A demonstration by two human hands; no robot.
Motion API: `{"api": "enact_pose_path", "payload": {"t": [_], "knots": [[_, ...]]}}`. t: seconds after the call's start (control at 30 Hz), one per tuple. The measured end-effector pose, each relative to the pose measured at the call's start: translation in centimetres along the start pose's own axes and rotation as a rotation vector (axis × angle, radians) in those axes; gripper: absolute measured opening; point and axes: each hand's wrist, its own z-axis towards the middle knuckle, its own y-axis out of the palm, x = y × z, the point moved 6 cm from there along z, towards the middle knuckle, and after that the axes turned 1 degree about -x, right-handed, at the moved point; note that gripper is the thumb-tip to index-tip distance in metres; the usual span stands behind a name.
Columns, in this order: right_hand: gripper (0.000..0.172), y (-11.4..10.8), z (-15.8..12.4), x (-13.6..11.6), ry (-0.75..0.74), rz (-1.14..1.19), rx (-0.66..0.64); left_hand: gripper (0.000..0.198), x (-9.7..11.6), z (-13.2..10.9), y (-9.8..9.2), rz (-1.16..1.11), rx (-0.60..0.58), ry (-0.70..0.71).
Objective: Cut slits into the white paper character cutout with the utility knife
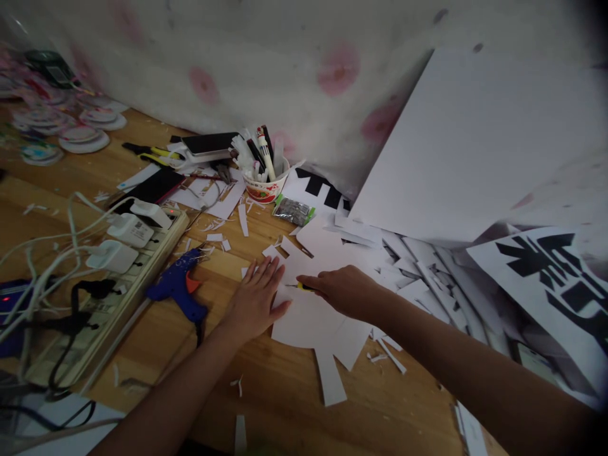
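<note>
My left hand (256, 297) lies flat with its fingers spread, pressing down the left edge of a white cut paper shape (311, 320) on the wooden table (285, 392). My right hand (344, 290) is closed round a small yellow-and-black cutting tool (300, 286), whose tip rests on the same paper just right of my left fingertips. More white paper pieces (327, 244) lie right behind the hands.
A blue glue gun (178, 288) lies left of my left hand. A power strip (107, 278) with white chargers and cables sits further left. A bowl of pens (266, 180) stands behind. Big white sheets (475, 145) and black-printed paper (555, 266) pile up at right. Paper scraps litter the table.
</note>
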Motion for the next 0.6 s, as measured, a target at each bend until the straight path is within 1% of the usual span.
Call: {"api": "enact_pose_path", "payload": {"t": [0.13,0.37,0.5,0.6], "knots": [[0.043,0.1,-0.5,0.2,0.005,0.007,0.009,0.064,0.0,0.0,-0.1,0.003,-0.001,-0.002],[0.043,0.2,-1.1,-0.3,0.029,0.003,-0.024,0.065,0.0,0.0,0.1,0.002,-0.002,0.003],[0.043,0.3,-1.3,-0.9,0.087,0.025,-0.059,0.064,0.0,0.0,0.2,0.005,0.006,0.006],[0.050,0.4,-1.7,-1.4,0.140,0.032,-0.077,0.065,0.0,0.0,0.2,0.016,0.008,0.006]]}}
